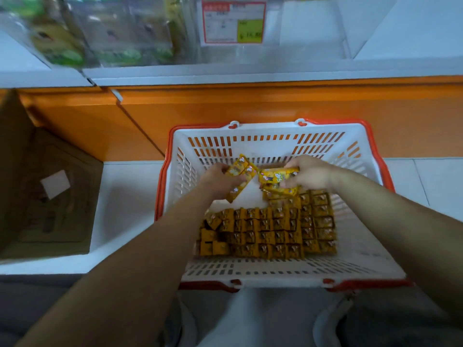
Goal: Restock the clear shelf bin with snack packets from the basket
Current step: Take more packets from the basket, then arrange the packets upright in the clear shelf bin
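White plastic basket (263, 144) with a red rim sits on the floor. The 6 o'clock part of its bottom is packed with neat rows of yellow snack packets (270, 229). Both hands reach in toward its 12 o'clock wall. The left hand (220, 179) curls its fingers round a first bundle (240, 176) of packets, tilted. The right hand (310, 175) grips a second bundle (278, 177), held level, just beside the first. Motion blur hides whether the two touch. At 12 o'clock in the view, above an orange base, a clear bin (140, 26) stands on the shelf beside a price label (233, 22). An open cardboard box (50, 191) lies at 9 o'clock.
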